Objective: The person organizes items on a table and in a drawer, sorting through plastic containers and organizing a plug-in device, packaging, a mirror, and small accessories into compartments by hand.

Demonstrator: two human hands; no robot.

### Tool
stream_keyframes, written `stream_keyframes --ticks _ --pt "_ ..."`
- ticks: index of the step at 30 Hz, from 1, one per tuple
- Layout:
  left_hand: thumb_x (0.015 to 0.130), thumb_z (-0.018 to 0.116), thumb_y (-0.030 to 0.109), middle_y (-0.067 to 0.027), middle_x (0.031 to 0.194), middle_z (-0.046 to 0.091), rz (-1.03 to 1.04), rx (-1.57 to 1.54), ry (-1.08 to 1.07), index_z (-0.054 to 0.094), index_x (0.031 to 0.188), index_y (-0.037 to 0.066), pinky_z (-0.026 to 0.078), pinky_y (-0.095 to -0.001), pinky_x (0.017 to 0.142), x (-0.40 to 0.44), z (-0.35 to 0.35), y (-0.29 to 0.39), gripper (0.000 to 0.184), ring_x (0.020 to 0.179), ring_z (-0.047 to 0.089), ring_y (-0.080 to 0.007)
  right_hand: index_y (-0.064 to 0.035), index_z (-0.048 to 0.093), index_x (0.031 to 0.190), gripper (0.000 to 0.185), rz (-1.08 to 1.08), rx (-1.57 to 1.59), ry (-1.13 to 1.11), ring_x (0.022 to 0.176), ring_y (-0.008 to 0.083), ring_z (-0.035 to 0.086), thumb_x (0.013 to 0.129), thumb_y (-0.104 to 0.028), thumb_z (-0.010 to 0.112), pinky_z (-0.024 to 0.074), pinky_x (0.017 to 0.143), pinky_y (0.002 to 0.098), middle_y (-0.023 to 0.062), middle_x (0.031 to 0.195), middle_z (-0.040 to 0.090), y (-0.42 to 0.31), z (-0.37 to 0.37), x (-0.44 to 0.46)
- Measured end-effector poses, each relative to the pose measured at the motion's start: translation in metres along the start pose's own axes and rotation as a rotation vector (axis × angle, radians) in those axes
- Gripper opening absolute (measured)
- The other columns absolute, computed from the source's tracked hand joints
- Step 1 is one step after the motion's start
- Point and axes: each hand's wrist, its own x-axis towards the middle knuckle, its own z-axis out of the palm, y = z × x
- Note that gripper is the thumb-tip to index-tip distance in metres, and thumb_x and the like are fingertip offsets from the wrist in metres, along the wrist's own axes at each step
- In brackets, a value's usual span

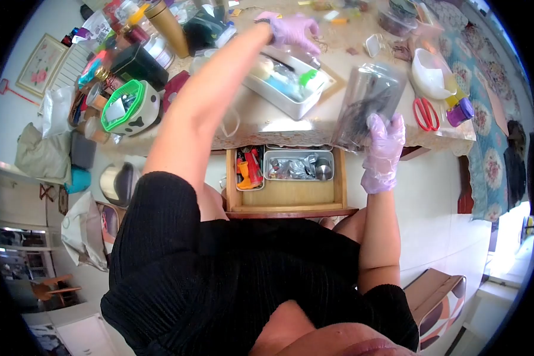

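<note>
My right hand point(384, 151), in a thin pinkish glove, grips the near end of a clear plastic package point(371, 95) with something dark inside. The package tilts over the table's front edge, and motion blurs its contents. Far across the table reaches my left hand point(293, 32), gloved alike, its fingers apart and slightly bent with nothing visible in them. Just below that hand stands a white organizer box point(299, 110) holding small items, a bright green one among them. Red-handled scissors point(426, 114) lie right of the package.
An open drawer point(291, 196) juts out under the table, with trays of small things inside. On the left stand a green-rimmed bin point(124, 113), a black box point(139, 66) and a gold bottle point(166, 26). A white bowl point(427, 74) and a purple-capped jar point(460, 111) sit right.
</note>
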Motion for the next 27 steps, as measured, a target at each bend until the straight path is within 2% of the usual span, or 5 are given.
stream_keyframes --ticks 13,18,23,25,27 --pt "0.081 0.077 0.039 -0.0115 0.101 0.068 0.020 -0.025 -0.177 0.062 0.120 0.007 0.049 -0.0351 0.081 -0.081 0.011 0.066 0.053 0.095 0.062 -0.0210 -0.0062 0.055 0.109 0.021 -0.037 -0.021 -0.033 0.089 0.0094 0.056 0.091 -0.006 0.066 0.0457 0.082 0.0268 0.0026 0.101 0.064 0.000 0.001 -0.007" --pt "0.086 0.066 0.022 -0.0063 0.109 0.062 -0.056 -0.679 0.266 0.061 0.124 0.007 0.048 -0.0280 0.080 -0.116 -0.008 0.058 0.040 0.097 0.059 -0.0165 -0.0057 0.055 0.108 0.021 -0.012 -0.049 -0.025 0.089 0.0100 0.056 0.091 -0.009 0.067 0.0451 0.082 0.0262 0.0029 0.101 0.065 -0.004 -0.005 -0.004" --pt "0.088 0.062 0.028 -0.0148 0.122 0.065 0.212 -1.636 0.401 0.060 0.127 0.004 0.052 -0.0459 0.100 -0.180 -0.034 0.023 0.046 0.115 0.062 -0.0274 -0.0065 0.056 0.106 0.019 -0.155 -0.025 -0.022 0.085 0.0081 0.055 0.091 -0.012 0.067 0.0450 0.078 0.0253 0.0016 0.101 0.065 -0.014 0.004 0.001" --pt "0.093 0.060 0.036 -0.0112 0.098 0.069 -0.092 -1.641 0.611 0.072 0.098 0.005 0.057 -0.0397 0.087 -0.189 -0.028 0.030 0.033 0.094 0.067 -0.0253 -0.0066 0.057 0.108 0.020 -0.130 -0.045 -0.013 0.085 0.0079 0.056 0.091 -0.011 0.067 0.0458 0.078 0.0257 0.0019 0.101 0.065 -0.016 0.008 0.003" --pt "0.091 0.065 0.037 -0.0070 0.083 0.068 0.014 -1.325 0.275 0.071 0.085 0.006 0.054 -0.0300 0.074 -0.186 -0.027 -0.003 0.032 0.081 0.066 -0.0193 -0.0066 0.058 0.109 0.021 -0.125 -0.025 -0.030 0.085 0.0081 0.056 0.091 -0.011 0.067 0.0461 0.077 0.0260 0.0018 0.100 0.065 -0.015 0.014 0.002"
